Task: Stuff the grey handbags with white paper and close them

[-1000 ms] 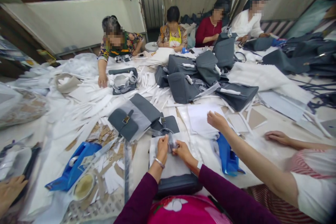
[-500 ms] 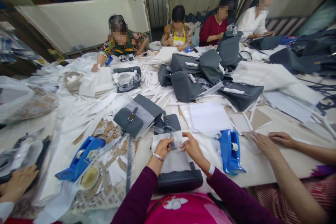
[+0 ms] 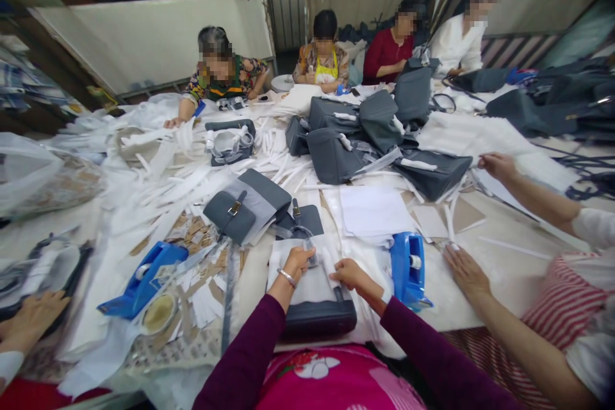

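Observation:
In front of me lies a dark grey handbag (image 3: 319, 320) with white tissue paper (image 3: 305, 291) spread over it. My left hand (image 3: 296, 264) is closed in a pinch on a clear plastic wrapping (image 3: 312, 259) near the bag's upper part; what is inside it is hard to make out. My right hand (image 3: 353, 273) is closed at the bag's right side, its fingertips on a white-wrapped strap (image 3: 330, 266) whose dark lower end shows. Just beyond my hands, a dark flap with a buckle (image 3: 302, 219) sticks out past the paper.
Another buckled grey bag (image 3: 247, 205) lies ahead. Blue tape dispensers stand at left (image 3: 144, 278) and right (image 3: 410, 272). White sheets (image 3: 372, 214) and a heap of grey bags (image 3: 336, 154) lie farther off. Co-workers' hands rest at left (image 3: 36, 320) and right (image 3: 468, 272).
My right hand has gone from spread fingers to a closed grip at the strap. My left hand keeps its pinch. A co-worker's hand at right has reached toward the grey bags.

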Available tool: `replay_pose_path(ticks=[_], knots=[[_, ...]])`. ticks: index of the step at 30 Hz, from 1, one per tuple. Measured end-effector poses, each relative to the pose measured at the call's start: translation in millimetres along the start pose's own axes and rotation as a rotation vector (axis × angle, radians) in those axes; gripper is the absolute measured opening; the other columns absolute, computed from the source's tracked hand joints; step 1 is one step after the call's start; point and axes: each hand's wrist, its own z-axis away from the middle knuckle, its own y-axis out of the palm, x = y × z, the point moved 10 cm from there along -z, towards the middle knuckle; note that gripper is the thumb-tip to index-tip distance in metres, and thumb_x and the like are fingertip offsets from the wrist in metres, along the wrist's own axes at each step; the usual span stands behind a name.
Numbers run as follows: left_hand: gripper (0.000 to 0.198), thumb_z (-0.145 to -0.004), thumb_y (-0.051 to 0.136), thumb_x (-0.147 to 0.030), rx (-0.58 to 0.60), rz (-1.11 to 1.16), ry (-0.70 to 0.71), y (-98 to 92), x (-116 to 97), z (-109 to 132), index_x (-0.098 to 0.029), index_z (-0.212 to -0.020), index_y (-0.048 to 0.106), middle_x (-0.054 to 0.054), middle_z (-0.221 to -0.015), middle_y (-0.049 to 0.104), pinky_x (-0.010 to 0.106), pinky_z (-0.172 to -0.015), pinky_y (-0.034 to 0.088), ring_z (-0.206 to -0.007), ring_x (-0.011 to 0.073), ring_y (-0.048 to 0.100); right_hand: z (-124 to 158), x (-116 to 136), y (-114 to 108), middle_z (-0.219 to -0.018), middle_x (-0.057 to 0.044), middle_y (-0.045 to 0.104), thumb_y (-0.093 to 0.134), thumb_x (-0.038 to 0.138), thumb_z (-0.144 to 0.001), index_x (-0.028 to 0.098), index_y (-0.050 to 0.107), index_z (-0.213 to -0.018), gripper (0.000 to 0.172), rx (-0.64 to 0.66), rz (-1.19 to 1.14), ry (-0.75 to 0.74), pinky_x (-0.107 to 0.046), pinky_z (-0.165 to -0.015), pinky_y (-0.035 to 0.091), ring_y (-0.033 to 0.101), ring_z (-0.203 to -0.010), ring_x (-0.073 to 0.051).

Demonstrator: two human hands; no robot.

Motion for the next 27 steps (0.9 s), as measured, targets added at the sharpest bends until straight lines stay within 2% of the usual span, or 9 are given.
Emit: replay_pose_path(ticks=[3, 9, 12, 14, 16, 18, 21, 24, 27], knots=[[0.029, -0.069, 0.074, -0.028, 0.044, 0.001, 0.001, 4.8, 1, 1, -0.017, -0.067, 0.048, -0.01, -0.041, 0.038, 0.018, -0.035, 0.013, -0.03, 0.0018, 0.022, 3, 5, -2, -0.035, 0.011, 0.03, 0.06, 0.011, -0.065, 0.02, 0.04, -0.055, 0.024, 0.015, -0.023, -0.022, -0.02, -0.036, 0.023, 0.03, -0.031, -0.005], [0.029, -0.07, 0.073, -0.031, 0.053, 0.042, 0.005, 0.8, 7, 3, -0.019, -0.077, 0.048, -0.011, -0.047, 0.044, 0.017, -0.035, 0.017, -0.028, 0.0016, 0.025, 3, 7, 4, -0.036, 0.013, 0.032, 0.062, 0.015, -0.065, 0.021, 0.042, -0.068, 0.021, 0.005, -0.092, -0.019, -0.018, -0.033, 0.024, 0.032, -0.03, -0.006], [0.031, -0.073, 0.072, -0.035, 0.006, 0.095, 0.025, -2.4, 7, 7, -0.019, -0.085, 0.048, -0.006, -0.058, 0.054, 0.017, -0.038, 0.027, -0.034, 0.0059, 0.046, 7, 7, 11, -0.035, 0.012, 0.032, 0.061, 0.022, -0.067, 0.021, 0.041, -0.065, 0.02, 0.063, -0.124, -0.022, -0.017, -0.034, 0.025, 0.032, -0.031, -0.005], [0.034, -0.075, 0.069, -0.039, -0.03, 0.15, 0.052, -2.7, 6, 13, -0.019, -0.09, 0.046, -0.002, -0.069, 0.058, 0.019, -0.046, 0.038, -0.049, 0.0119, 0.062, 13, 9, 12, -0.037, 0.01, 0.037, 0.06, 0.026, -0.067, 0.02, 0.04, -0.064, 0.021, 0.086, -0.159, -0.057, -0.018, -0.035, 0.03, 0.036, -0.033, -0.006], [0.033, -0.078, 0.066, -0.041, -0.057, 0.23, 0.097, -0.6, 5, 20, -0.02, -0.091, 0.044, 0.001, -0.078, 0.059, 0.023, -0.057, 0.046, -0.065, 0.0163, 0.068, 20, 14, 11, -0.044, 0.008, 0.045, 0.061, 0.032, -0.065, 0.02, 0.042, -0.068, 0.023, 0.096, -0.241, -0.131, -0.02, -0.037, 0.037, 0.046, -0.037, -0.009], [0.028, -0.081, 0.063, -0.038, -0.052, 0.344, 0.121, 5.5, 9, 28, -0.02, -0.09, 0.043, 0.003, -0.083, 0.06, 0.028, -0.066, 0.05, -0.071, 0.018, 0.069, 27, 20, 10, -0.052, 0.007, 0.051, 0.062, 0.038, -0.062, 0.02, 0.043, -0.076, 0.03, 0.113, -0.316, -0.209, -0.022, -0.039, 0.042, 0.054, -0.043, -0.012], [0.018, -0.083, 0.059, -0.026, 0.0, 0.484, 0.104, 18.7, 20, 36, -0.018, -0.087, 0.043, 0.005, -0.082, 0.061, 0.033, -0.072, 0.051, -0.071, 0.018, 0.068, 31, 20, 18, -0.059, 0.006, 0.054, 0.06, 0.042, -0.064, 0.02, 0.044, -0.087, 0.036, 0.171, -0.31, -0.254, -0.024, -0.04, 0.045, 0.059, -0.046, -0.014], [0.016, -0.082, 0.057, -0.018, 0.029, 0.529, 0.09, 26.4, 28, 42, -0.019, -0.087, 0.042, 0.004, -0.079, 0.061, 0.033, -0.073, 0.052, -0.069, 0.0168, 0.066, 27, 16, 27, -0.064, 0.004, 0.056, 0.056, 0.04, -0.067, 0.02, 0.044, -0.093, 0.035, 0.219, -0.271, -0.272, -0.025, -0.041, 0.047, 0.058, -0.046, -0.014], [0.018, -0.08, 0.058, -0.018, 0.03, 0.55, 0.097, 28.6, 32, 46, -0.019, -0.093, 0.046, 0.004, -0.081, 0.062, 0.03, -0.067, 0.051, -0.066, 0.0156, 0.065, 20, 11, 31, -0.078, 0.001, 0.058, 0.055, 0.036, -0.068, 0.021, 0.043, -0.098, 0.036, 0.215, -0.262, -0.285, -0.026, -0.041, 0.048, 0.059, -0.046, -0.013]])
